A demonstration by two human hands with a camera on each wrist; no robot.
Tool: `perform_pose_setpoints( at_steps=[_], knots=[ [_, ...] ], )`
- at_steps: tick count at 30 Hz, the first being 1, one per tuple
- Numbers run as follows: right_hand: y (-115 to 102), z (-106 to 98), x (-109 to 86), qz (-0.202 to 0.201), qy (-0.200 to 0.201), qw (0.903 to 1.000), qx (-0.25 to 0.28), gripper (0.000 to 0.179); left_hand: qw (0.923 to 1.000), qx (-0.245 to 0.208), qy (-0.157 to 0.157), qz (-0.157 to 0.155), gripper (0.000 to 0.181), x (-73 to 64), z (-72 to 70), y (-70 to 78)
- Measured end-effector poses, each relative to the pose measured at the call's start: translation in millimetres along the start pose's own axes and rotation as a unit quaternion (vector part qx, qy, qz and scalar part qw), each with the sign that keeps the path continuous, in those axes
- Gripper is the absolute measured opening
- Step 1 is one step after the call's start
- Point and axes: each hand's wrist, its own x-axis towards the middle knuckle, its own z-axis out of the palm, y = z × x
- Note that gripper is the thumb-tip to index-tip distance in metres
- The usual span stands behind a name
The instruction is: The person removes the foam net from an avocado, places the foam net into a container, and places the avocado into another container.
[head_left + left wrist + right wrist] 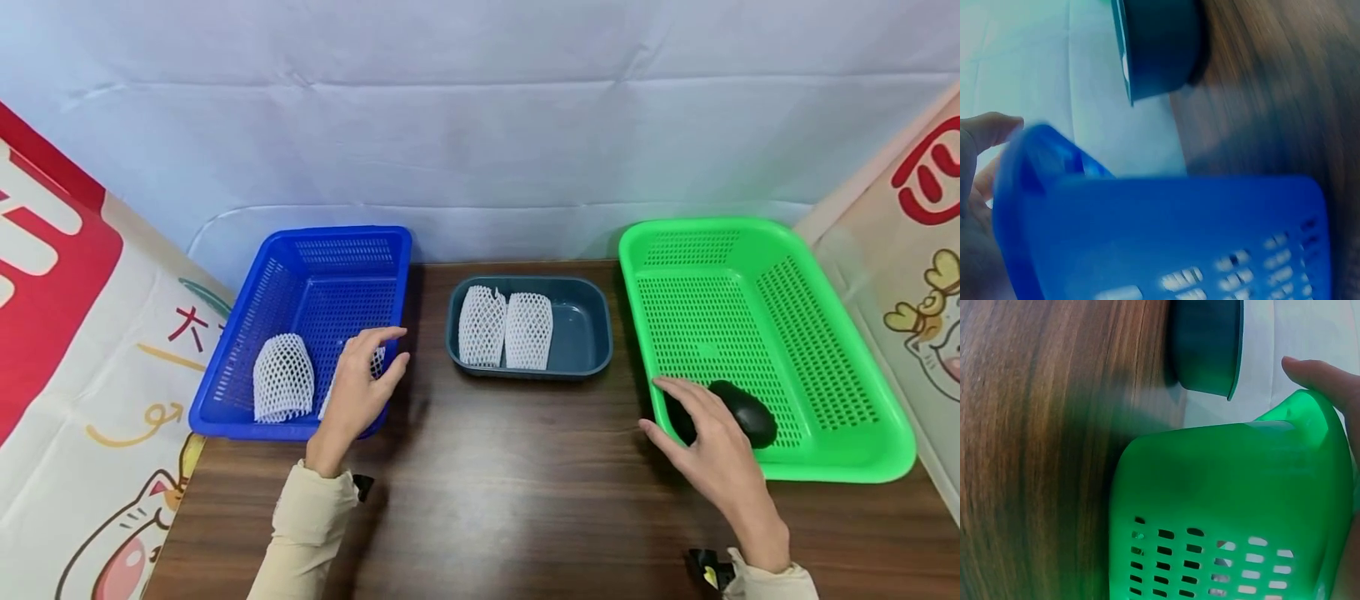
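Observation:
My left hand (354, 392) hovers over the near right side of a blue basket (408, 250), thumb and fingers apart. Beneath it lies a white foam fruit net (327, 402), mostly hidden by the hand; another foam net (283, 379) rests to its left. At the green basket's near left corner is my right hand (716, 450), its thumb spread from the fingers. A smooth black rounded object (746, 414) lies in the green basket (840, 467) beside those fingers. More black shows under the hand, partly covered. In the wrist views, basket walls hide most of each hand.
Between the baskets stands a dark teal tub (581, 329) holding two white foam nets (482, 327) side by side. All three containers sit on a brown wooden table (495, 475). A pale cloth (480, 150) hangs behind, with printed panels at both sides.

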Motion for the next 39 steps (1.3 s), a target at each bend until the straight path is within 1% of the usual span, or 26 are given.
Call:
perform_pose_setpoints(
  at_steps=[3,8,10,13,15,19,21,22,24,27,29,32,39],
  knots=[
    [-0.2,-1.0,0.6,0.005,-0.003,1.0000,-0.004,0.059,0.9995,-0.002,-0.024,-0.018,0.037,-3.2,-6.0,-8.0],
    [-0.3,-1.7,1.2,0.008,-0.008,0.9999,-0.011,0.061,0.9967,0.026,-0.069,-0.034,0.043,-7.7,-14.6,-25.0],
    [-0.4,-1.6,1.2,0.008,-0.009,0.9998,-0.013,0.062,0.9944,0.027,-0.089,-0.049,0.045,-8.4,-18.2,-31.5],
    [-0.7,-1.0,0.8,0.008,-0.005,0.9998,-0.018,0.062,0.9899,0.019,-0.114,-0.082,0.049,-8.0,-24.3,-38.7],
    [-1.0,-0.6,0.3,0.009,-0.002,0.9997,-0.021,0.061,0.9884,0.016,-0.120,-0.092,0.050,-7.1,-28.2,-42.8],
    [-1.6,-0.1,-0.6,0.010,0.003,0.9996,-0.025,0.061,0.9891,0.025,-0.109,-0.095,0.051,-5.9,-36.3,-51.7],
    [-2.0,-0.2,-1.3,0.013,0.004,0.9996,-0.026,0.060,0.9876,0.036,-0.112,-0.103,0.054,-5.1,-38.9,-57.9],
    [-2.2,-0.4,-1.7,0.015,0.004,0.9995,-0.026,0.060,0.9849,0.042,-0.123,-0.114,0.057,-5.0,-40.0,-60.9],
    [-2.4,-0.6,-2.6,0.019,0.003,0.9994,-0.028,0.060,0.9764,0.054,-0.154,-0.142,0.063,-4.4,-41.5,-65.8],
    [-2.5,-0.7,-3.6,0.024,0.005,0.9993,-0.030,0.060,0.9606,0.072,-0.211,-0.166,0.071,-2.4,-41.9,-70.3],
    [-2.4,-0.5,-3.8,0.024,0.006,0.9992,-0.030,0.060,0.9531,0.071,-0.240,-0.170,0.073,-0.9,-41.3,-71.7],
    [-2.2,-0.1,-3.9,0.024,0.008,0.9992,-0.030,0.060,0.9481,0.059,-0.265,-0.165,0.075,1.3,-40.2,-72.7],
    [-2.1,0.0,-3.6,0.025,0.009,0.9990,-0.035,0.060,0.9501,0.043,-0.271,-0.149,0.078,3.1,-40.4,-74.9]
  ],
)
